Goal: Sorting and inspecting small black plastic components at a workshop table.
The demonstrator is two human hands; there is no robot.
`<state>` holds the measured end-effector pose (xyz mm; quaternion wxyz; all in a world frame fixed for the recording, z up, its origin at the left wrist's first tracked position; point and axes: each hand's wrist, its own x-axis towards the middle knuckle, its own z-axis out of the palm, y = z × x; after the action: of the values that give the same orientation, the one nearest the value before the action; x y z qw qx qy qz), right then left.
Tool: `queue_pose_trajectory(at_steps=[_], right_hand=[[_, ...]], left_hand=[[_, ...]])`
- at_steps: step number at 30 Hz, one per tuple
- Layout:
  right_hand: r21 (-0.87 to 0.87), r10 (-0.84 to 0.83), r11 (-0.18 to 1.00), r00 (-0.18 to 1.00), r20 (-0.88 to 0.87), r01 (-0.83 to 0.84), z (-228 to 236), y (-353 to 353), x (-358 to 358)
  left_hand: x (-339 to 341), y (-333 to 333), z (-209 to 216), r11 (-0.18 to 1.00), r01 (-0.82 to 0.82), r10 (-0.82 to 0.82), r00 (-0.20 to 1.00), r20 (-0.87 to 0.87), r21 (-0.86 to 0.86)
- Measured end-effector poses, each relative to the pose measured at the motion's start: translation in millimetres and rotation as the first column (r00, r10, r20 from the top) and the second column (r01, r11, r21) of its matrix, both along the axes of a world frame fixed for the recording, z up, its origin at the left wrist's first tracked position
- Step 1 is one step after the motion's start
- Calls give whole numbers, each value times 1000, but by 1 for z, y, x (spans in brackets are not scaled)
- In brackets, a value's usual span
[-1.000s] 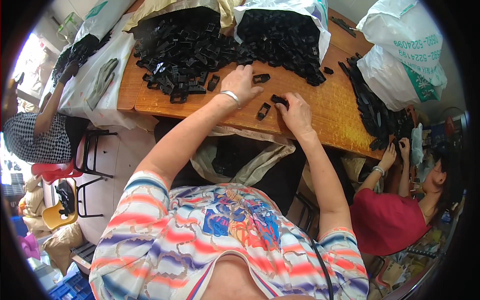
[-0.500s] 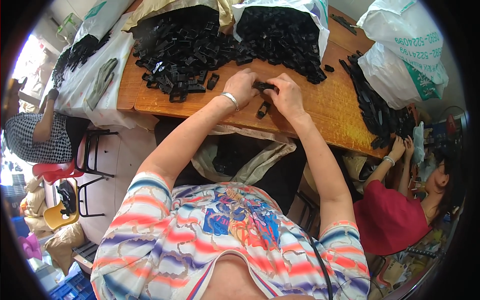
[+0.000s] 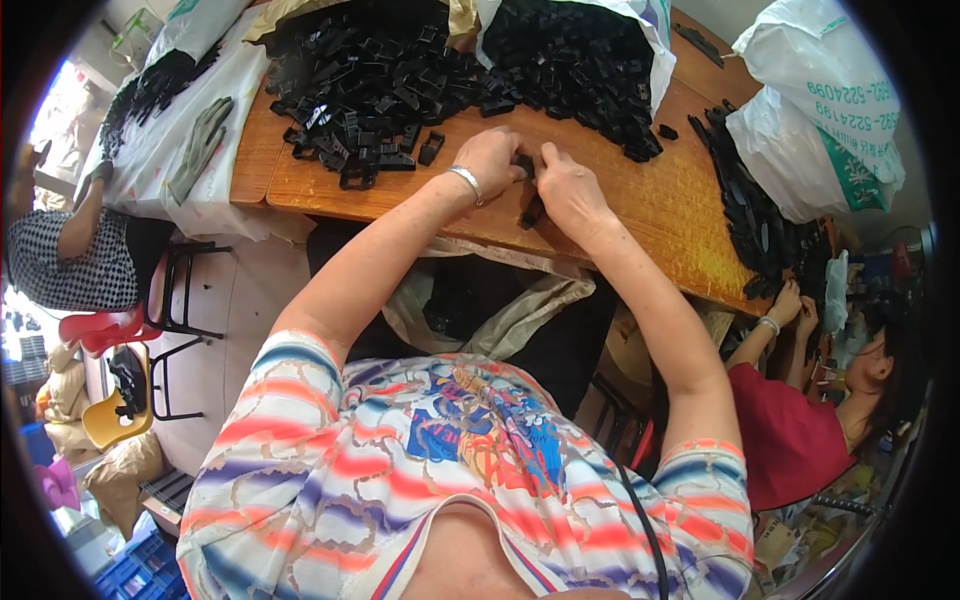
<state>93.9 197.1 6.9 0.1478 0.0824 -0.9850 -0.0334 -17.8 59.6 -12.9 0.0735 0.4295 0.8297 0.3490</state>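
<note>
Over the wooden table [image 3: 640, 215], my left hand [image 3: 486, 165] and my right hand [image 3: 568, 190] meet with their fingers closed. A small black plastic part [image 3: 524, 163] is pinched between them, mostly covered by the fingers. Just below my right hand, a second black plastic part [image 3: 531, 212] lies near the table's front edge, partly hidden by that hand. To the left of my left hand is a loose black part [image 3: 431, 148], beside a large heap of similar black parts [image 3: 365, 85]. Another heap of black parts [image 3: 565, 75] spills from a white bag beyond my hands.
Long black strips [image 3: 750, 215] and white plastic bags [image 3: 825, 110] occupy the table's right end. An open cloth sack [image 3: 535, 290] hangs at my lap. A grey glove [image 3: 203, 145] lies at left. One person in red [image 3: 785, 430] works at right, another in checks [image 3: 70, 262] at left.
The held black part has turned from lying crosswise to pointing more upright. My right hand has tipped inward and now partly covers the part on the table.
</note>
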Motion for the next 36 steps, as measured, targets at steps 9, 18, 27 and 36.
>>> queue_pose_trajectory(at_steps=[9,18,27,36], right_hand=[[-366,-38,928,994,102,73,14,29,14],[-538,-213,831,974,-73,141,-9,57,66],[-386,-539,790,840,-66,477,-11,129,33],[-383,-441,808,891,111,448,3,92,24]], left_hand=[[1,-21,15,995,-33,28,998,-51,-93],[62,-112,45,986,149,-145,988,53,-80],[54,-39,26,945,316,-320,836,-447,-85],[38,-36,15,963,249,-268,916,-299,-103]])
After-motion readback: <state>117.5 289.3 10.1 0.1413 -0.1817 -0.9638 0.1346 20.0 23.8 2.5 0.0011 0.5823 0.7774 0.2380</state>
